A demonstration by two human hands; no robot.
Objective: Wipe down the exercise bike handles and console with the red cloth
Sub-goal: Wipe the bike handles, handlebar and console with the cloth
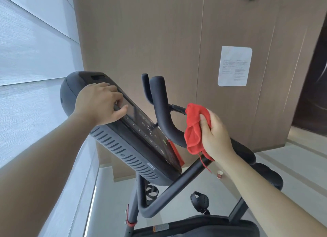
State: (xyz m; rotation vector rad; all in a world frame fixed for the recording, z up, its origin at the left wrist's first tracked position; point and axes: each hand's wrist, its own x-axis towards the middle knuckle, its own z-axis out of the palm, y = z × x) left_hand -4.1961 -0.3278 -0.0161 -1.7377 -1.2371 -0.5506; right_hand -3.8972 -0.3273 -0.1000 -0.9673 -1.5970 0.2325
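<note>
- Left hand (100, 104) grips the console (141, 130) by its side edge, with the fingers curled onto the screen.
- Right hand (215, 134), right of the console, holds the bunched cloth (194, 128) under its thumb.
- The cloth lies against the curved handle (162, 113) beside the console.

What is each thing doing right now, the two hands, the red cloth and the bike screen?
console, tilted, screen dark.
red cloth, bunched up beside the handle.
left hand, grips the console's edge.
right hand, holds the red cloth.
paper cup, standing upright.
</note>
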